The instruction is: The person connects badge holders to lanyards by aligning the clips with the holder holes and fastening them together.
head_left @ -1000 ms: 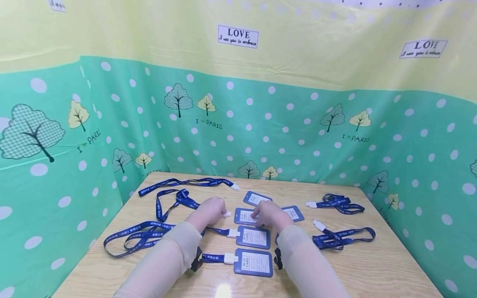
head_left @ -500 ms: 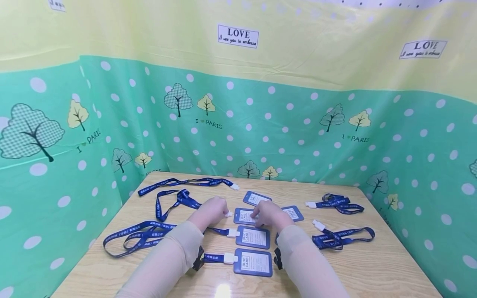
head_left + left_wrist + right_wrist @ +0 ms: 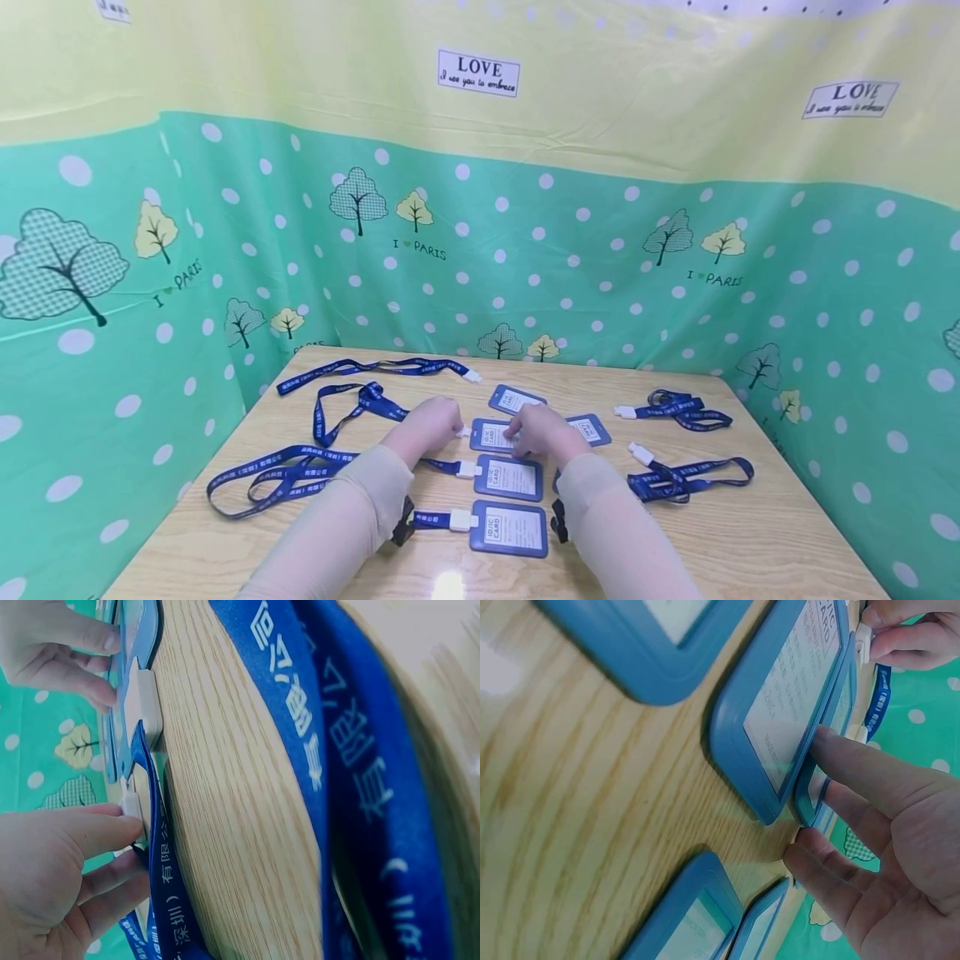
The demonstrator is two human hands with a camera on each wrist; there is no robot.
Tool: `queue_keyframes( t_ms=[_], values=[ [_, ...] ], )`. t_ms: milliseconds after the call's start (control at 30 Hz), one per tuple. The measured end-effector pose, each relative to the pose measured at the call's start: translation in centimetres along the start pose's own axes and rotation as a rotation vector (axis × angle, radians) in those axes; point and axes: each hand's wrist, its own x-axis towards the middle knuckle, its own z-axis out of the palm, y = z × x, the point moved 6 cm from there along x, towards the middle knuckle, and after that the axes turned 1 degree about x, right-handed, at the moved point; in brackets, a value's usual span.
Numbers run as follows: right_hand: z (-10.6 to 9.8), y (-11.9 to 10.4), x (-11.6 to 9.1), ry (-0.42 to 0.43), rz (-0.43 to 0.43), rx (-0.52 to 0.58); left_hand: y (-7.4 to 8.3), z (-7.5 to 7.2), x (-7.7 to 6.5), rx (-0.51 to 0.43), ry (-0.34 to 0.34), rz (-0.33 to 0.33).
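Note:
My left hand (image 3: 429,427) pinches a small white clip (image 3: 131,804) on the end of a blue lanyard (image 3: 378,405); the strap runs behind the hand. The clip is at the left short edge of a blue ID card holder (image 3: 489,435); whether it is hooked in cannot be told. My right hand (image 3: 542,431) holds that holder on the table, thumb (image 3: 832,746) on the near side and fingers beyond it. Nearer me, two holders, a middle one (image 3: 510,478) and a front one (image 3: 510,529), lie with lanyard clips at their left ends.
Another card holder (image 3: 516,398) lies behind, and one (image 3: 591,429) lies right of my right hand, with one more mostly hidden by that wrist. A lanyard (image 3: 375,367) stretches along the back left; two more, upper (image 3: 678,410) and lower (image 3: 697,481), lie at right on the wooden table (image 3: 750,542).
My left hand has shifted slightly right, bringing the white clip up to the card holder's left edge. The right hand stays on the holder, nearly still.

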Motion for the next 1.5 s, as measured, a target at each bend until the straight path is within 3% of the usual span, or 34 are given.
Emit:
queue_keyframes(
  t_ms=[1033, 1500],
  values=[
    [-0.28, -0.54, -0.33, -0.001, 0.009, -0.013, 0.68, 0.27, 0.62, 0.066, -0.025, 0.018],
    [-0.22, -0.33, -0.03, -0.015, -0.01, -0.014, 0.84, 0.26, 0.62, 0.109, -0.019, 0.063]
  ],
)
